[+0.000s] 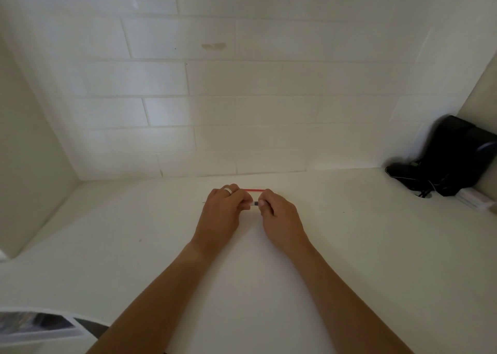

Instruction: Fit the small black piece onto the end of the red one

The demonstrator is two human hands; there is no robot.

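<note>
We see soft, dim daylight glancing off the tiled wall at upper left, faint shadows beneath both forearms on the pale table, wide-angle bending at the edges, and a blurred lower-left corner.

Small pinched item mostly hidden

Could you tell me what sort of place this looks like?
Probably a home kitchen counter nook: a white countertop, a white subway-tile wall, and a black corded appliance in the corner.
</note>
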